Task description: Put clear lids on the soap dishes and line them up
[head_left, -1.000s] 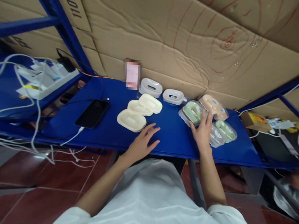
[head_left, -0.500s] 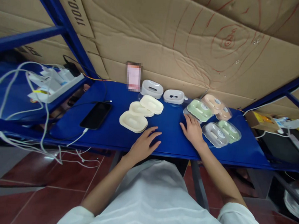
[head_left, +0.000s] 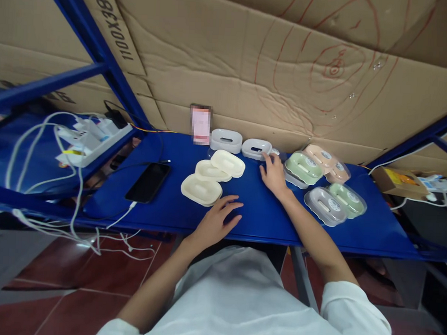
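My right hand (head_left: 274, 177) reaches over the blue table with its fingers apart. Its fingertips overlap the front right edge of a pale grey oval box with a slot in its top (head_left: 256, 149); whether they press on it I cannot tell. Left of that stands a similar pale grey slotted box (head_left: 226, 141). My left hand (head_left: 219, 220) hovers near the front edge, fingers spread, holding nothing. Just beyond it lie several cream oval trays, the nearest one (head_left: 200, 189) close to its fingertips, others (head_left: 228, 163) overlapping behind.
Clear-covered oval boxes in green (head_left: 304, 166), grey (head_left: 324, 205) and peach (head_left: 321, 156) lie at right. A black phone (head_left: 148, 182) with cables is at left, beside a white power strip (head_left: 97, 143). A phone with a blurred screen (head_left: 200, 125) leans against the cardboard wall (head_left: 229, 63).
My right hand has moved left and away from me, from the clear-covered boxes to the pale grey slotted box. The left hand has stayed nearly where it was. The view has tilted slightly.
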Demonstrator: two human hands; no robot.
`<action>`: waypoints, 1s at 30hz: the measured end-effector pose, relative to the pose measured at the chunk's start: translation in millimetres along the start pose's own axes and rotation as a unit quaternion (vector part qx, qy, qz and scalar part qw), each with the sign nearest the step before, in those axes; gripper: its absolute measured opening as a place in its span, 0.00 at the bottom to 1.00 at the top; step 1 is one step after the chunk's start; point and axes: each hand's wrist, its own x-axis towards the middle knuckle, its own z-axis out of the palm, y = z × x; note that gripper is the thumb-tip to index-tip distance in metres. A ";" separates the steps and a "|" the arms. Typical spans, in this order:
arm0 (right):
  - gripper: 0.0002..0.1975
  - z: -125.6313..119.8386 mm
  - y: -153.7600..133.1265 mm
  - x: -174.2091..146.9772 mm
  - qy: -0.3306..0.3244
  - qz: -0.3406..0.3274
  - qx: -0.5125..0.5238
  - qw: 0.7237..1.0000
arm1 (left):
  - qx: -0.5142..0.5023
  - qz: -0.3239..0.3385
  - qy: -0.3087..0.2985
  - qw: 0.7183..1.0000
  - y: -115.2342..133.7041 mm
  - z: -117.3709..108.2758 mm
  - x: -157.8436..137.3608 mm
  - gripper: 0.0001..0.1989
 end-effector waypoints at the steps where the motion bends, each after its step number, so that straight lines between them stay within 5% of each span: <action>1: 0.29 -1.7 -0.3 -0.8 0.003 -0.004 0.000 1.000 | 0.016 0.006 0.001 1.000 -1.7 -2.1 5.6 0.15; 13: 0.12 -20.2 -1.2 -15.4 0.002 -0.092 0.100 0.991 | 0.307 0.053 -0.069 0.948 -45.6 -34.5 95.3 0.18; 21: 0.16 -37.3 7.3 -39.4 0.013 -0.151 0.193 0.969 | 0.288 0.253 -0.165 0.909 -22.5 -7.8 104.6 0.12; 25: 0.20 -31.9 11.0 -61.6 -0.012 -0.190 0.230 0.954 | 0.311 0.323 -0.108 0.887 -18.4 -3.9 102.3 0.15; 30: 0.20 -29.6 7.4 -74.1 -0.026 -0.191 0.249 0.949 | 0.323 0.255 -0.059 0.910 -31.0 -15.4 98.0 0.32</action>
